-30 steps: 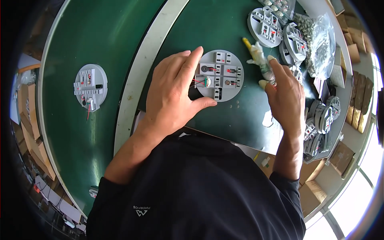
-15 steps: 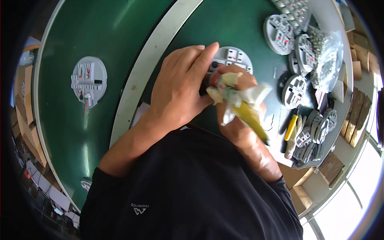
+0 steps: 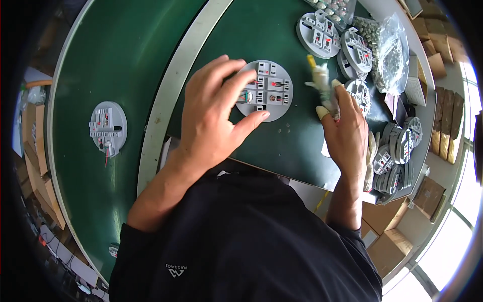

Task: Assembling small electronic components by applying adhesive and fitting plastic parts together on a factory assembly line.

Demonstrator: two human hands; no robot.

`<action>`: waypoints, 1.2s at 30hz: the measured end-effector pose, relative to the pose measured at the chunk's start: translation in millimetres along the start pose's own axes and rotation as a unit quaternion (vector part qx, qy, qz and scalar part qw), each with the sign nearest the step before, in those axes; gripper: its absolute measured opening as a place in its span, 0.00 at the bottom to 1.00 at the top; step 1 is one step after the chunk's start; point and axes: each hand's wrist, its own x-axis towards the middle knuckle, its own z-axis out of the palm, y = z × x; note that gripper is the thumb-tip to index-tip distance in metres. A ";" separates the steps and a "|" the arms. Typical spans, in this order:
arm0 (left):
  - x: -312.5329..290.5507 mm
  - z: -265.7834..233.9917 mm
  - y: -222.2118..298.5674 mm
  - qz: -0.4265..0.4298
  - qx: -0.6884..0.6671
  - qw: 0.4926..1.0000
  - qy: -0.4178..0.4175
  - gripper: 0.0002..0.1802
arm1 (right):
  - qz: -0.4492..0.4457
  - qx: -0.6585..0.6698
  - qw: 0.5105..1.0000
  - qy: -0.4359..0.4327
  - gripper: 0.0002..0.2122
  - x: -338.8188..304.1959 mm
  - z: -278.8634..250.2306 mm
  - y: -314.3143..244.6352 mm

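A round grey plastic base [image 3: 274, 103] with raised slots and small red and metal parts lies on the green table in front of me. My left hand [image 3: 214, 113] curves around its left side with fingers apart, the fingertips overlapping the rim; whether they touch it I cannot tell. To the right of the base, my right hand [image 3: 347, 128] has a blurred tool [image 3: 321, 78] between thumb and fingers. White wrapping covers this tool, and its far end is yellow; its exact kind is unclear. Cream finger covers sit on the right thumb and one fingertip.
Several similar grey bases [image 3: 318, 35] lie at the far right beside a clear plastic bag [image 3: 392, 55] of small metal parts. More bases [image 3: 402, 143] are stacked at the right edge. Across a pale divider [image 3: 168, 90], another base [image 3: 108, 128] rests on the left green surface.
My right hand has moved right, away from the base, carrying the tool, whose yellow end now points away from me. My left hand has spread its fingers, uncovering more of the base.
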 end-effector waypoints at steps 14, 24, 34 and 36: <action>56.9 13.6 7.0 0.118 0.059 0.981 -0.139 0.09 | -0.315 0.147 0.935 0.071 0.55 40.2 78.0 -10.8; 59.3 15.8 34.8 0.090 0.140 0.980 -0.110 0.08 | -0.308 0.163 0.935 0.062 0.53 43.9 71.5 -14.2; 57.8 25.8 39.7 0.095 0.151 0.980 -0.091 0.05 | -0.307 0.165 0.933 0.084 0.49 46.1 78.1 -12.4; 53.2 29.8 39.5 0.093 0.149 0.981 -0.080 0.05 | -0.312 0.171 0.930 0.088 0.48 45.3 81.8 -11.4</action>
